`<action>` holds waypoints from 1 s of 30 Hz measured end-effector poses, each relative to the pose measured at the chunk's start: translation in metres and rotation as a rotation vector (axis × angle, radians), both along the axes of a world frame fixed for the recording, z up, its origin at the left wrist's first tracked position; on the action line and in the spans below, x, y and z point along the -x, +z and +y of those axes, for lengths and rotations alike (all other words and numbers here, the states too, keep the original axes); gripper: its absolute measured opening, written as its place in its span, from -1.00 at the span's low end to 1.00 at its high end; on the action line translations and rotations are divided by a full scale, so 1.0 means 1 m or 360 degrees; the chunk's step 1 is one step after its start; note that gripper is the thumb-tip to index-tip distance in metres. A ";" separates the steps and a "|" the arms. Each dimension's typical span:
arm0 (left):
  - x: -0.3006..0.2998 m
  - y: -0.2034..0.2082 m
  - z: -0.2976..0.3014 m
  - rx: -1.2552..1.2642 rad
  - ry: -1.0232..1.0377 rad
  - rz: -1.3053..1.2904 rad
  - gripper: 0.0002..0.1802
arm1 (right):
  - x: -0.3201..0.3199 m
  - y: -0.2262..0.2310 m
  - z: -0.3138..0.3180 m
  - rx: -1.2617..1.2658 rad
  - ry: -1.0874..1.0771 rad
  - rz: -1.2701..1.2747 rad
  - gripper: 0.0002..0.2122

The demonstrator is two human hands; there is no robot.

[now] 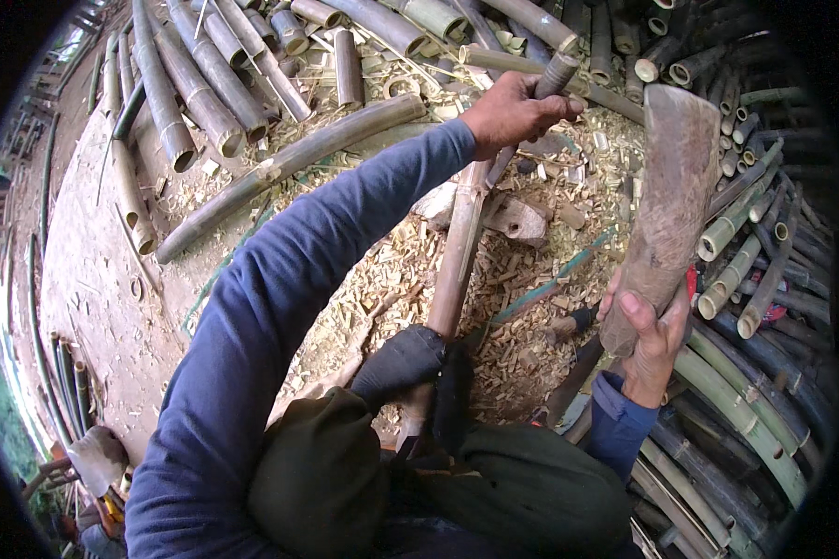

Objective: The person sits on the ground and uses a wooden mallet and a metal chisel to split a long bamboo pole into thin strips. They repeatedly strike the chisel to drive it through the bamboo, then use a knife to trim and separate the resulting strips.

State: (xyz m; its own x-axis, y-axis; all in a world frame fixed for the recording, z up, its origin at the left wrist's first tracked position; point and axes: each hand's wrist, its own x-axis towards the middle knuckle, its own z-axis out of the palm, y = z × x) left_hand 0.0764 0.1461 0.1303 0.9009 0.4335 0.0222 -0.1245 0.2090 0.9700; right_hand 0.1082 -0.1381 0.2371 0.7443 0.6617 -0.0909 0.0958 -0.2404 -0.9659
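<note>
Gripping tool, perhaps chisel: left hand, near bamboo pole; right hand clasps mallet, right of pole.

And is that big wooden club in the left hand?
No, the right hand holds the club, while the left hand grips a dark handle.

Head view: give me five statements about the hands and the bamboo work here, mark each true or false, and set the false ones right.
1. The left hand grips a handle. True.
2. The right hand is empty. False: it holds a wooden club.
3. Wood chips are strewn on both sides of the bamboo pole between the hands. True.
4. The club is touching the handle. False: there is a gap between them.
5. The sleeves are bright yellow. False: they are blue.
</note>
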 end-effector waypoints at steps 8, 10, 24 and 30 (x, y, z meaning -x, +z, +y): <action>-0.006 -0.007 -0.005 -0.0097 0.0073 0.0058 -0.72 | 0.038 -0.028 -0.002 -0.0267 -0.0041 0.0349 -0.41; -0.007 -0.007 -0.004 -0.0108 0.0070 0.0115 -0.72 | 0.036 -0.029 -0.005 -0.0247 0.0006 0.0360 -0.41; -0.005 -0.008 -0.008 -0.0092 0.0107 0.0172 -0.62 | 0.035 -0.034 -0.004 -0.0240 0.0021 0.0441 -0.43; 0.001 -0.024 -0.007 -0.0281 0.0204 0.0068 -0.60 | 0.008 -0.019 -0.005 -0.0049 -0.0016 0.0095 -0.41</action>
